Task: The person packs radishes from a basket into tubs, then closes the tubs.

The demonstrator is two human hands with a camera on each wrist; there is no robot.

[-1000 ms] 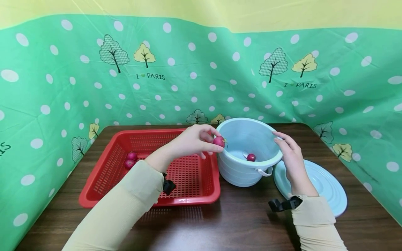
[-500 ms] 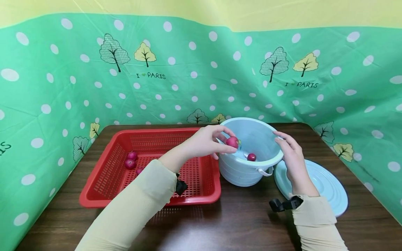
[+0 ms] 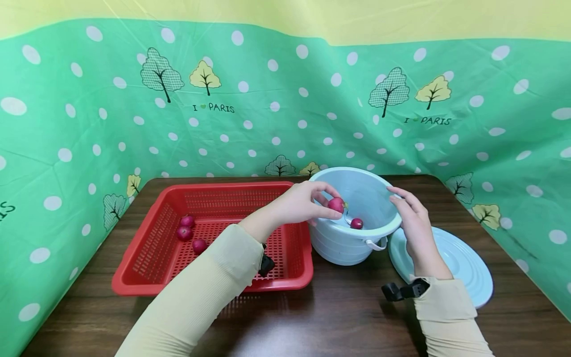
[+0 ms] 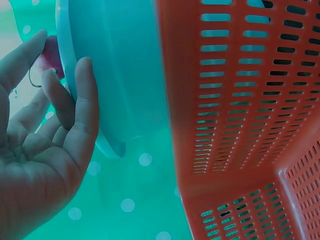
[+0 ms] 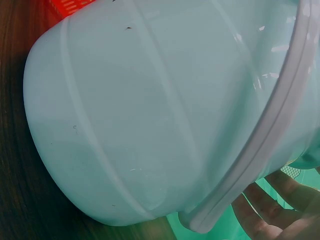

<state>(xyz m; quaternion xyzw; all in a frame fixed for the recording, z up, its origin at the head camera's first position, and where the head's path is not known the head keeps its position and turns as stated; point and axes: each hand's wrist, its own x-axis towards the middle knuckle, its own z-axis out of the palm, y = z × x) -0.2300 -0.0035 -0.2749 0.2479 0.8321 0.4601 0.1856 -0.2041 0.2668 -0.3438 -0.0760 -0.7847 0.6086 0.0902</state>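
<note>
My left hand [image 3: 308,203] pinches a red radish [image 3: 336,205] between thumb and fingers, over the near left rim of the light blue bucket [image 3: 341,248]. In the left wrist view the radish [image 4: 50,56] shows past the bucket's rim, partly hidden by the fingers. Another radish [image 3: 356,223] lies inside the bucket. My right hand [image 3: 415,220] rests at the bucket's right rim with its fingers fairly straight. In the right wrist view its fingers [image 5: 270,210] show beyond the pale handle band [image 5: 260,135]. Three radishes [image 3: 199,246] lie in the red basket [image 3: 285,285].
The red slotted basket stands left of the bucket, close beside it. A round light blue lid [image 3: 464,263] lies on the dark wooden table [image 3: 348,312] at right, partly under my right forearm. A green dotted cloth [image 3: 267,129] hangs behind the table.
My left hand has carried its radish rightward from the basket's right end to over the bucket's rim. A basket radish hidden by my sleeve now shows. The right hand stays at the bucket.
</note>
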